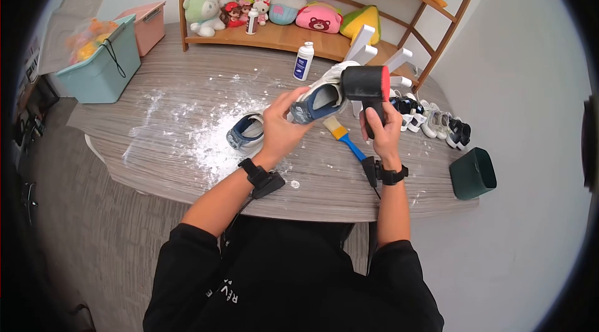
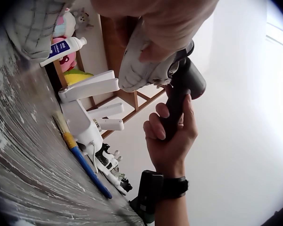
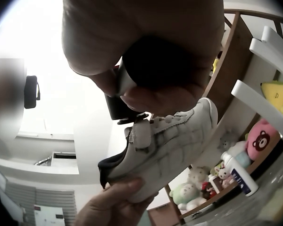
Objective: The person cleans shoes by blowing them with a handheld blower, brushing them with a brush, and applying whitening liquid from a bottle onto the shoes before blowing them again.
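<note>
In the head view my left hand (image 1: 282,126) grips a white sneaker (image 1: 319,96) with a dark blue heel and collar, raised above the table. My right hand (image 1: 387,132) holds a black hair dryer (image 1: 364,82) by its handle; the back end is red. The dryer's nozzle is right at the sneaker's strap and laces, as the right wrist view shows on the shoe's white side (image 3: 167,153). A second matching sneaker (image 1: 245,132) rests on the table amid scattered white powder (image 1: 212,145). A brush (image 1: 345,137) with a blue handle lies below the hair dryer.
A white bottle (image 1: 304,61) with a blue label stands before a wooden shelf (image 1: 274,35) of plush toys. White stand arms (image 1: 362,45) rise behind the sneaker. Several shoes (image 1: 437,121) and a dark green bin (image 1: 472,174) are at right, a light-blue box (image 1: 103,76) at left.
</note>
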The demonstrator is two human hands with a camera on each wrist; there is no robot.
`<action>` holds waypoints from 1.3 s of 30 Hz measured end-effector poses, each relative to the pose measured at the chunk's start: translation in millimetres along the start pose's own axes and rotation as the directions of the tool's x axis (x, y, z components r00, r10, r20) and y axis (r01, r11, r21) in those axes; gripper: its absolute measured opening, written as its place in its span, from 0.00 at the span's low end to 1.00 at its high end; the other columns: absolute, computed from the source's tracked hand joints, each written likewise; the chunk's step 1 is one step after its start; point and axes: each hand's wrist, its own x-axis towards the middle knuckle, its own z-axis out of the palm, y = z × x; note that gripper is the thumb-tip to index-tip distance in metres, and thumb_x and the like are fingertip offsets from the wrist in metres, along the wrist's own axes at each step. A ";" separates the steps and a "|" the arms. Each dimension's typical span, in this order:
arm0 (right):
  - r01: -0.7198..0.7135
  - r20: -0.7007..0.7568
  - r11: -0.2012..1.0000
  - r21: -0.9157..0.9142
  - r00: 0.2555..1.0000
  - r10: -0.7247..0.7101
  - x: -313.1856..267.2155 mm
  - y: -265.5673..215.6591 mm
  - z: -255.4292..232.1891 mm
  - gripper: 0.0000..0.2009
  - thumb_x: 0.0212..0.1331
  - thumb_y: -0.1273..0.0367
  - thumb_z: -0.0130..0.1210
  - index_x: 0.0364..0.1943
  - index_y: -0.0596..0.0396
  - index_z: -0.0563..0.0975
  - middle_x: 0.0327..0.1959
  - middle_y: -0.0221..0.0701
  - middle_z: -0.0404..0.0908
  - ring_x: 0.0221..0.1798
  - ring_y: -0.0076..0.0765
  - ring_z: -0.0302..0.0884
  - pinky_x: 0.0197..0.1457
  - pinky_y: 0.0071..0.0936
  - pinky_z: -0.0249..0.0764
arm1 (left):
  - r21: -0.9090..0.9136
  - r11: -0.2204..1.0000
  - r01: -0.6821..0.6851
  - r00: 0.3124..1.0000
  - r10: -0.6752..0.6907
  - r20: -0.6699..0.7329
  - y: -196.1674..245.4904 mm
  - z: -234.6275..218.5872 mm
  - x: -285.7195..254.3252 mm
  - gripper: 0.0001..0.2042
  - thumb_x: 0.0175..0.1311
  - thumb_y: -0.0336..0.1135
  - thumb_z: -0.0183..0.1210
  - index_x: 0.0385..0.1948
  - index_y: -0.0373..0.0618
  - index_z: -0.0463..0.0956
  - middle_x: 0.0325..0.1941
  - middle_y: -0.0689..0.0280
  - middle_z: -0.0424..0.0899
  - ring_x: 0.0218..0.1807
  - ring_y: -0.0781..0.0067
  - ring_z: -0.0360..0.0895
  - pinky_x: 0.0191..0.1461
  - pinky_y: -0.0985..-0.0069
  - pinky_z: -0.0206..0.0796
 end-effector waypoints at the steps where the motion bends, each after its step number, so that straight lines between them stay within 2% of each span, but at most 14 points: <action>1: 0.044 0.005 0.972 -0.231 0.999 -0.044 2.6 5.5 -7.9 0.11 0.70 0.67 0.60 0.46 0.62 0.78 0.22 0.24 0.76 0.17 0.16 0.68 0.19 0.18 0.60 | 0.000 1.000 0.019 1.000 -0.019 -0.007 -0.9 -0.7 -0.2 0.29 0.50 0.14 0.69 0.59 0.34 0.78 0.57 0.61 0.82 0.58 0.74 0.80 0.63 0.76 0.71; 4: 0.154 -0.060 0.776 -0.612 0.969 -0.239 10.2 13.3 -16.3 0.14 0.66 0.67 0.63 0.49 0.62 0.80 0.21 0.27 0.76 0.21 0.18 0.69 0.25 0.21 0.64 | -0.044 0.995 0.091 0.995 -0.092 -0.034 -5.0 -2.1 -0.9 0.29 0.50 0.14 0.68 0.59 0.34 0.78 0.57 0.61 0.82 0.58 0.74 0.80 0.63 0.76 0.71; 6: -0.097 -0.122 0.933 -0.348 0.991 0.057 1.4 0.6 -18.9 0.15 0.67 0.68 0.61 0.53 0.62 0.80 0.22 0.25 0.77 0.21 0.16 0.70 0.24 0.19 0.63 | -0.046 0.995 0.084 0.996 -0.085 -0.020 -3.5 -2.8 -0.6 0.28 0.50 0.14 0.68 0.59 0.34 0.78 0.57 0.61 0.83 0.58 0.74 0.80 0.63 0.76 0.71; 9: 0.022 0.047 0.997 -0.076 0.999 -0.018 -5.0 -4.9 -9.7 0.15 0.68 0.69 0.60 0.55 0.62 0.79 0.23 0.24 0.76 0.21 0.15 0.70 0.22 0.17 0.63 | -0.066 0.995 0.076 0.997 -0.076 -0.005 2.7 0.2 0.0 0.28 0.51 0.14 0.67 0.59 0.34 0.77 0.57 0.61 0.83 0.58 0.74 0.80 0.63 0.76 0.72; 12: 0.092 0.023 0.851 -0.518 0.995 -0.093 4.5 11.3 -20.6 0.16 0.66 0.71 0.62 0.55 0.62 0.79 0.23 0.24 0.77 0.20 0.16 0.70 0.22 0.17 0.62 | -0.117 0.989 0.094 0.995 -0.098 -0.024 -3.2 0.6 -0.1 0.28 0.54 0.15 0.68 0.61 0.30 0.75 0.56 0.60 0.84 0.58 0.74 0.81 0.62 0.76 0.73; 15: 0.135 -0.057 0.804 -0.579 0.977 -0.205 8.4 15.5 -21.0 0.16 0.65 0.71 0.63 0.54 0.63 0.79 0.23 0.25 0.78 0.20 0.17 0.69 0.23 0.19 0.63 | -0.332 0.923 0.193 0.974 -0.222 -0.051 -0.6 0.3 1.6 0.28 0.56 0.18 0.70 0.61 0.25 0.73 0.55 0.58 0.85 0.55 0.75 0.82 0.61 0.76 0.74; 16: 0.127 -0.059 0.804 -0.581 0.979 -0.197 4.3 11.9 -16.3 0.16 0.65 0.71 0.63 0.54 0.63 0.79 0.23 0.25 0.78 0.20 0.17 0.69 0.23 0.19 0.63 | -0.333 0.921 0.202 0.972 -0.230 -0.049 2.7 0.2 2.6 0.28 0.56 0.18 0.70 0.61 0.25 0.73 0.55 0.58 0.85 0.55 0.75 0.82 0.61 0.76 0.74; 18: -0.002 -0.099 0.982 -0.190 0.995 -0.017 -7.0 2.6 -4.8 0.16 0.64 0.71 0.63 0.53 0.65 0.79 0.26 0.28 0.80 0.22 0.18 0.71 0.26 0.21 0.65 | -0.321 0.925 0.202 0.973 -0.226 -0.039 5.8 0.3 2.4 0.28 0.56 0.17 0.70 0.61 0.26 0.73 0.54 0.59 0.85 0.54 0.76 0.82 0.61 0.76 0.74; 22: 0.259 0.018 0.788 -0.558 0.954 -0.301 -1.6 5.6 4.6 0.17 0.62 0.69 0.65 0.53 0.63 0.79 0.31 0.36 0.85 0.30 0.30 0.81 0.37 0.26 0.75 | -0.323 0.899 0.295 0.950 -0.314 -0.005 3.7 -1.6 1.8 0.26 0.56 0.19 0.71 0.58 0.28 0.76 0.52 0.61 0.86 0.53 0.77 0.82 0.59 0.78 0.73; 24: 0.098 -0.085 0.758 -0.645 0.976 -0.199 3.4 11.0 -6.5 0.17 0.63 0.69 0.64 0.52 0.63 0.80 0.33 0.38 0.86 0.32 0.28 0.81 0.38 0.26 0.75 | -0.343 0.880 0.329 0.936 -0.351 -0.003 2.2 -3.9 1.7 0.23 0.58 0.22 0.71 0.56 0.30 0.77 0.54 0.60 0.85 0.53 0.76 0.82 0.59 0.77 0.74; 26: 0.253 -0.053 0.706 -0.661 0.924 -0.380 8.0 23.5 -11.4 0.16 0.66 0.70 0.62 0.54 0.63 0.78 0.27 0.27 0.80 0.22 0.19 0.68 0.27 0.23 0.64 | -0.364 0.856 0.366 0.920 -0.393 0.002 -1.3 -4.4 4.2 0.21 0.59 0.24 0.72 0.54 0.32 0.78 0.55 0.58 0.85 0.53 0.75 0.82 0.59 0.75 0.74; 28: 0.138 -0.170 0.858 -0.496 0.953 -0.251 -1.1 22.5 -8.0 0.15 0.66 0.70 0.62 0.53 0.63 0.78 0.27 0.27 0.81 0.23 0.21 0.69 0.29 0.23 0.66 | -0.470 0.804 0.363 0.918 -0.394 0.034 -3.5 -2.5 1.8 0.20 0.61 0.26 0.71 0.54 0.32 0.78 0.54 0.59 0.85 0.54 0.75 0.82 0.61 0.74 0.72; 32: 0.257 -0.046 0.711 -0.654 0.925 -0.377 -5.7 10.3 9.0 0.15 0.62 0.71 0.65 0.50 0.62 0.79 0.29 0.36 0.84 0.27 0.33 0.80 0.34 0.27 0.75 | -0.505 0.796 0.334 0.926 -0.377 0.019 0.1 -0.2 1.1 0.19 0.61 0.27 0.72 0.52 0.34 0.80 0.52 0.62 0.86 0.51 0.78 0.81 0.58 0.77 0.72; 39: 0.316 0.047 0.715 -0.624 0.928 -0.368 -9.4 21.9 31.5 0.15 0.59 0.72 0.66 0.48 0.62 0.79 0.32 0.44 0.86 0.32 0.45 0.87 0.36 0.32 0.78 | -0.509 0.774 0.377 0.884 -0.465 -0.053 -6.5 -0.6 4.5 0.18 0.62 0.29 0.72 0.51 0.33 0.78 0.51 0.62 0.86 0.50 0.79 0.81 0.56 0.77 0.71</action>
